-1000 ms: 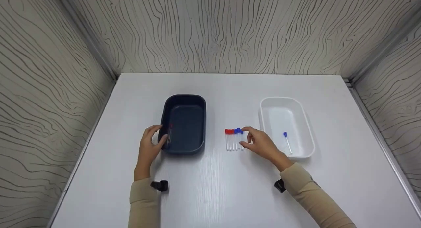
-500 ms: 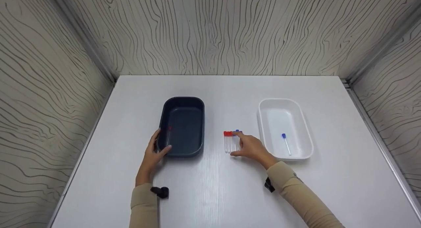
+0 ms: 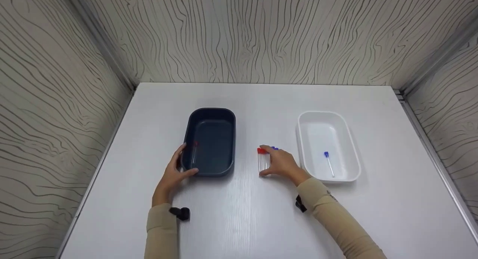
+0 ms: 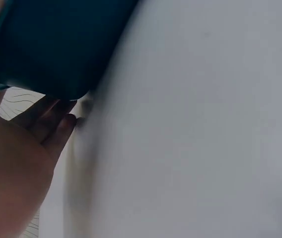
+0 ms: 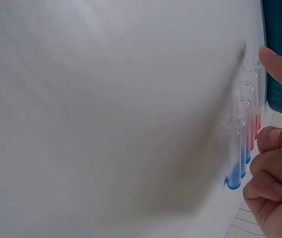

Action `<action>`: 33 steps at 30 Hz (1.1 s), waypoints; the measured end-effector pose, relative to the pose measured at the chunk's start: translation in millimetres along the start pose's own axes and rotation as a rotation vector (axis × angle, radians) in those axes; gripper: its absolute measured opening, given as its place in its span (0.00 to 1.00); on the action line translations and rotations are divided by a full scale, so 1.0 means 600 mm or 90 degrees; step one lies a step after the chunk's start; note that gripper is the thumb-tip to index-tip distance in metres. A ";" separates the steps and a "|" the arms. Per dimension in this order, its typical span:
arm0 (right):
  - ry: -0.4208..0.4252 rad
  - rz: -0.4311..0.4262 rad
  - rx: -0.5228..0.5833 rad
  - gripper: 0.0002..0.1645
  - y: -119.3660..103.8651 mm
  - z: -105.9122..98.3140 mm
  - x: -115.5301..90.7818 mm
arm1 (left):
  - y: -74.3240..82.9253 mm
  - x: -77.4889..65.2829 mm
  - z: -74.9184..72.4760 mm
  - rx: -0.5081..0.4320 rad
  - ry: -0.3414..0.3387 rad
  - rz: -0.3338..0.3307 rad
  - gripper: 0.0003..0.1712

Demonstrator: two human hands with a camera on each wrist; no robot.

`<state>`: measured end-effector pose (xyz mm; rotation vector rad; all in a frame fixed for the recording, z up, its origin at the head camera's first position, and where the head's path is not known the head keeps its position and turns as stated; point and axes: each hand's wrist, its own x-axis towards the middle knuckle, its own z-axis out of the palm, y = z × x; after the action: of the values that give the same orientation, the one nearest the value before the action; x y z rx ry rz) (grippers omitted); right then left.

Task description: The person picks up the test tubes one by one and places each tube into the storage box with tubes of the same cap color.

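Note:
In the head view, my left hand (image 3: 174,177) rests at the near left corner of a dark blue bin (image 3: 214,143), thumb on its near rim and fingers along its outer left wall. A red-capped clear tube (image 3: 194,154) lies inside. My right hand (image 3: 282,164) is over a row of clear capped tubes lying side by side on the table. Its thumb and index finger spread along the length of the red-capped tubes (image 3: 263,162), index fingertip at the caps, thumb at the bottoms. The blue-capped tubes (image 5: 234,168) are partly under the hand; its other fingers (image 5: 272,166) are curled.
A white bin (image 3: 320,136) stands right of the row, holding one blue-capped tube (image 3: 329,165). The white table (image 3: 239,214) is bounded by wood-patterned panels (image 3: 242,35) at the back and sides.
My right hand has moved left, from the blue-capped end of the row to the red-capped tubes. The left thumb has come down along the dark bin's near rim.

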<state>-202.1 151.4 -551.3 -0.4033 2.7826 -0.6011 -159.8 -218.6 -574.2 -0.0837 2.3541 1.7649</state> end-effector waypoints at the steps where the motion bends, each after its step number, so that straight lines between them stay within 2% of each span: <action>1: -0.001 0.002 -0.004 0.58 -0.001 0.000 0.001 | 0.000 0.001 -0.002 0.003 -0.006 0.000 0.57; 5: -0.010 0.023 -0.001 0.58 -0.005 -0.001 0.007 | -0.005 0.004 -0.011 0.006 -0.033 0.012 0.58; 9: -0.015 0.022 -0.003 0.58 -0.009 0.000 0.012 | -0.006 0.006 -0.019 -0.004 -0.039 0.029 0.57; 23: -0.031 0.022 0.005 0.56 -0.009 0.006 0.016 | -0.014 0.003 -0.006 0.015 -0.019 -0.007 0.58; 27: -0.028 0.015 0.002 0.55 -0.010 0.005 0.016 | -0.016 0.000 -0.006 0.020 -0.005 0.008 0.57; 33: -0.012 0.002 -0.003 0.55 -0.010 0.006 0.018 | -0.015 0.001 -0.011 0.006 -0.011 0.030 0.57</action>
<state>-209.6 141.4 -554.1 -0.4033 2.7668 -0.5875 -160.0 -227.2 -580.9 -0.0117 2.3710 1.7685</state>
